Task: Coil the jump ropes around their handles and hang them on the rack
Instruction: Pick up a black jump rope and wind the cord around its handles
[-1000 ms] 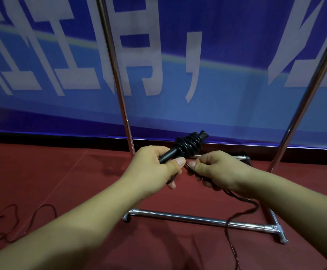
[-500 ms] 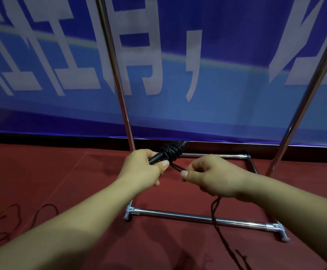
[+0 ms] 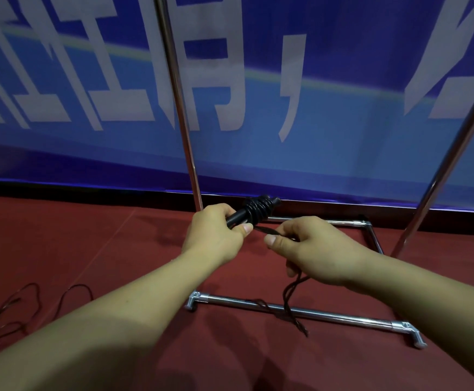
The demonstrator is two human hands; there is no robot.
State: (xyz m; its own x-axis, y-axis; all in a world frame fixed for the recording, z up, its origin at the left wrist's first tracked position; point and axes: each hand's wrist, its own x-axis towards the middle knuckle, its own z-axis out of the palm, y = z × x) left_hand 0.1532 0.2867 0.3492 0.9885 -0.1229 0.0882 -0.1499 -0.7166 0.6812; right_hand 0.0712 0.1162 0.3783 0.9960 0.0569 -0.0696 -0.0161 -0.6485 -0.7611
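My left hand (image 3: 216, 235) grips the black jump rope handles (image 3: 254, 212), which point up and to the right with several turns of rope coiled around their far end. My right hand (image 3: 312, 249) pinches the doubled dark rope (image 3: 292, 292) close to the handles, a short taut stretch running between both hands. The rest of the rope hangs from my right hand to the floor, where its end lies across the rack's front base bar. The chrome rack (image 3: 298, 309) stands right behind my hands, its two uprights rising out of view.
Another loose jump rope (image 3: 18, 306) lies tangled on the red floor at the left. A blue banner with white characters (image 3: 230, 94) covers the wall behind the rack. The rack's base frame sits on the floor below my hands.
The loose tail has grown shorter and now ends at the front base bar. My right hand came around the handles and pulled slightly away to the right, the rope taut between the hands.
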